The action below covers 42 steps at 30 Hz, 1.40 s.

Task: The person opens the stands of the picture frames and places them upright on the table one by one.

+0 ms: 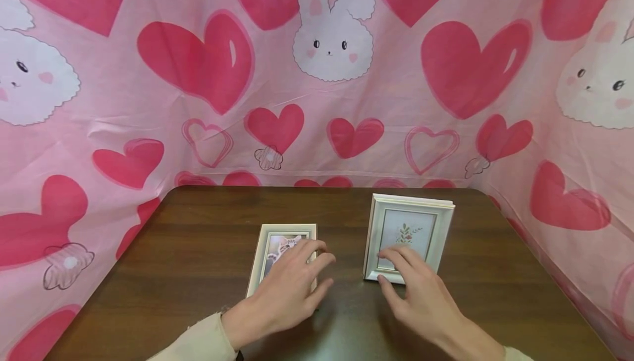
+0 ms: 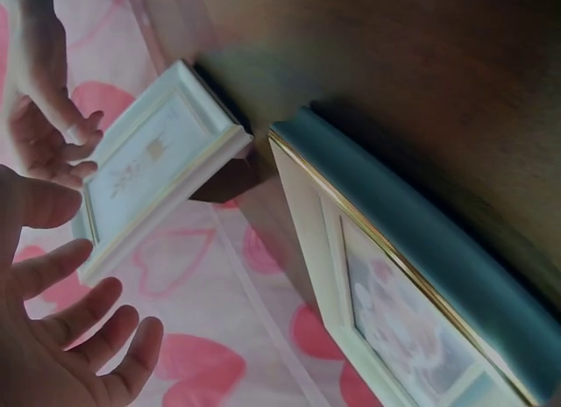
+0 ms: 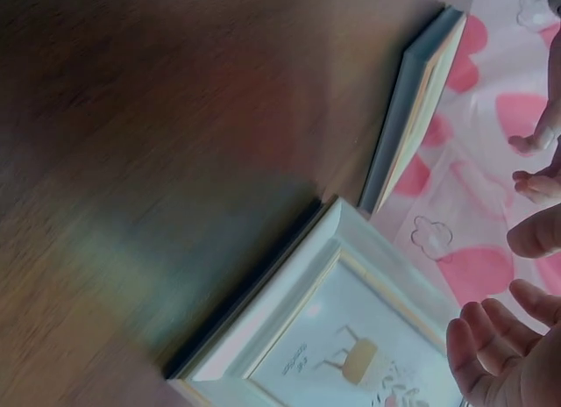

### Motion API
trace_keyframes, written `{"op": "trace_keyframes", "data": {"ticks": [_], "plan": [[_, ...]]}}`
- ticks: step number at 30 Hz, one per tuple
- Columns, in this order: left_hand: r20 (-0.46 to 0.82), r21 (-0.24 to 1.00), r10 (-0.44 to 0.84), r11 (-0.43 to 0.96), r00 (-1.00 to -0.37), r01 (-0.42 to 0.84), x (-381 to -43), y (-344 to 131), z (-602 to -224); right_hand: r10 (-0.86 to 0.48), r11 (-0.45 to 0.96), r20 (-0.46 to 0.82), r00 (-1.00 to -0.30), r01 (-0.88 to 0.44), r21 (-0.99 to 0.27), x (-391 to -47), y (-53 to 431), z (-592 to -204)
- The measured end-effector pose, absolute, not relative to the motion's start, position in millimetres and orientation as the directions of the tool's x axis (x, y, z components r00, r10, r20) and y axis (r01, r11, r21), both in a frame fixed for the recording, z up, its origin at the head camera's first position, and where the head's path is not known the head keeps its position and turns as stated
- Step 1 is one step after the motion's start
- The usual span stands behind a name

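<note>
flower frame stands by right hand, cat frame by left hand, fingers spread.

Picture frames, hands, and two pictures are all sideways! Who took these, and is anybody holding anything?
There's no robot here, just a person's left hand and right hand, both bare. The big picture comes from a camera worn on the head, looking forward and down. The other two come from little cameras, one on each wrist, so everything looks tipped.

On the brown table are a cat picture frame by the left hand and a plant picture frame by the right. Behind is a pink cloth with hearts and bunnies.

Neither hand is gripping anything; their fingers are loosely bent. I can't tell if the right fingertips touch their frame.
</note>
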State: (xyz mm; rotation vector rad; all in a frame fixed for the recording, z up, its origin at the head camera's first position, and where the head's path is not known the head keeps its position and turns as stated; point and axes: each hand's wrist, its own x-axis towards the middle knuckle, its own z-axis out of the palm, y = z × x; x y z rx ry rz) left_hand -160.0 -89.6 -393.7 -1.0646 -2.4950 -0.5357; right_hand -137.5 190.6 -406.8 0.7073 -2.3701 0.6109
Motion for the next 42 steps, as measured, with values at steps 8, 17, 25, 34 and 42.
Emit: {"op": "trace_keyframes", "data": {"ticks": [8, 17, 25, 34, 42], "plan": [[0.458, 0.203, 0.566, 0.684, -0.685, 0.701, -160, -106, -394, -0.341, 0.754, 0.578, -0.742, -0.583, -0.304, -138, 178, -413], [0.460, 0.218, 0.531, 0.710, -0.712, 0.670, -163, -122, -395, -0.357, 0.732, 0.520, -0.776, -0.578, -0.361, -141, 165, -419], [0.464, 0.212, 0.513, 0.728, -0.722, 0.652, -165, -132, -397, -0.352, 0.735, 0.453, -0.819, -0.542, -0.409, -143, 157, -418], [0.436, 0.241, 0.476, 0.756, -0.764, 0.609, -171, -147, -398, -0.345, 0.725, 0.393, -0.852, -0.508, -0.465, -147, 149, -419], [0.415, 0.242, 0.437, 0.792, -0.798, 0.560, -177, -162, -401, -0.388, 0.716, 0.383, -0.839, -0.535, -0.448, -153, 138, -421]]}}
